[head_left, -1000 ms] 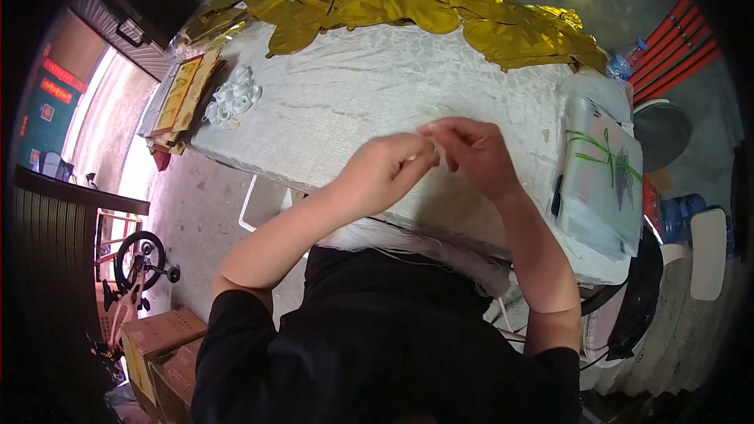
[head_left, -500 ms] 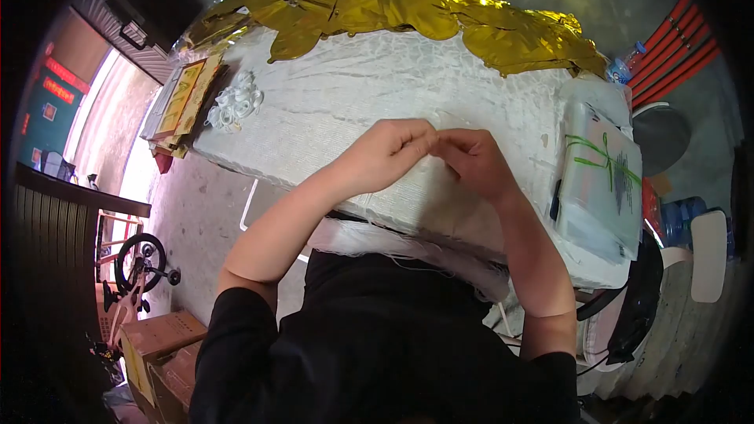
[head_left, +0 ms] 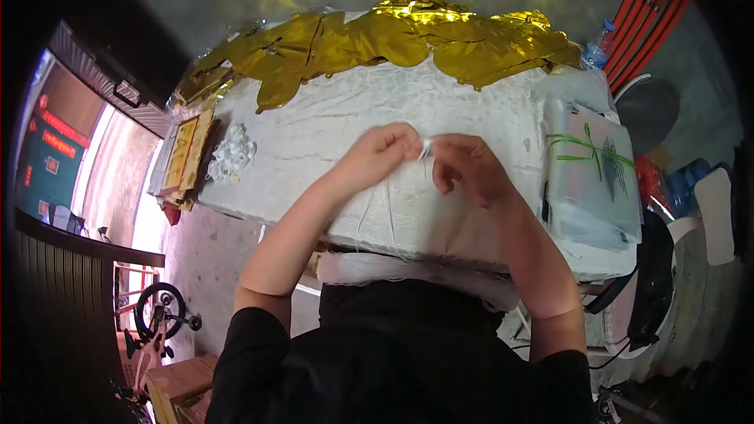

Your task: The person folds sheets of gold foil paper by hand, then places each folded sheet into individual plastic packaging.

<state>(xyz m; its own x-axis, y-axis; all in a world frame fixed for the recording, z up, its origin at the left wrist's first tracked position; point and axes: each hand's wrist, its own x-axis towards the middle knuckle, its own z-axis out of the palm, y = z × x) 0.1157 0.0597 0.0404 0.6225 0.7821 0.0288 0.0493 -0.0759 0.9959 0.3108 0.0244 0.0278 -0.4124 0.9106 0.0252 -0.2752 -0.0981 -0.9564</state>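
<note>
My left hand [head_left: 375,157] is over the middle of the table, thumb and fingers pinched on a thin white string [head_left: 390,208]. A small white loop of it shows between my two hands. Close on the right, my right hand [head_left: 473,169] has its index finger and thumb at that loop, while its other fingers curl. Loose lengths of the string hang from my left hand toward the table's near edge. Along that edge, in front of my body, lies a thick bundle of white strings [head_left: 416,272]. Small white string coils [head_left: 232,155] are heaped at the left.
Gold foil balloons [head_left: 345,47] stretch along the far edge of the white-covered table [head_left: 314,129]. Clear plastic bags tied with green ribbon [head_left: 593,165] are stacked at the right. Printed packets [head_left: 184,153] lie at the left end, and a plastic bottle [head_left: 595,51] is at the far right.
My hands have drawn slightly apart, showing a white string loop between them and strands hanging below. The camera view has shifted a little.
</note>
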